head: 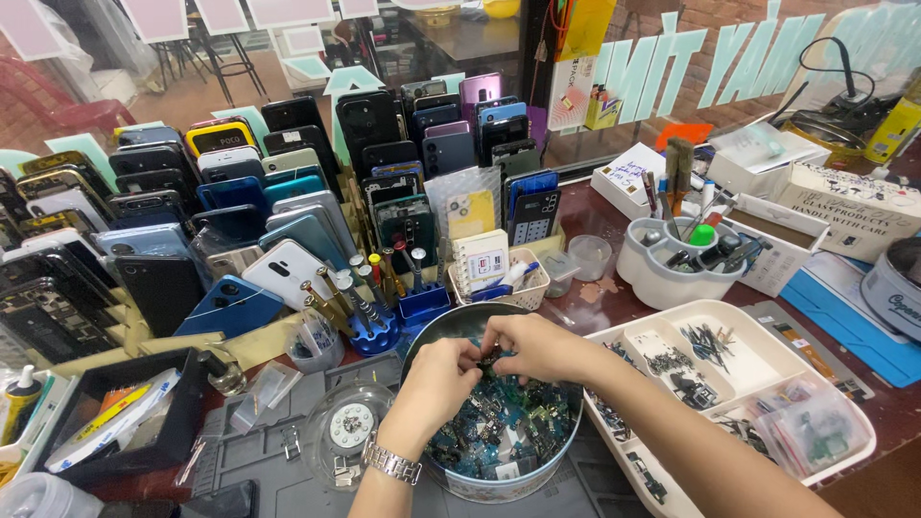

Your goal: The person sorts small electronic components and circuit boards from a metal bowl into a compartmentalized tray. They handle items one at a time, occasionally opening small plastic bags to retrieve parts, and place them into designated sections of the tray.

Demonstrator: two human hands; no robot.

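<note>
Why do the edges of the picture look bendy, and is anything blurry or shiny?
Head view: the wide lens curves the edges, so the phones at the left lean outward; both hands, left hand and right hand, look slightly soft over the round tin; bright daylight through the window glares on the white parts tray.

Illumination is bright and even, with daylight entering through the window (pixel 729 67) behind the surface (pixel 614 297). Shadows are soft. Glare marks the glossy phone backs (pixel 288 269). Wide-angle distortion bends the frame edges; focus is sharp throughout.
</note>
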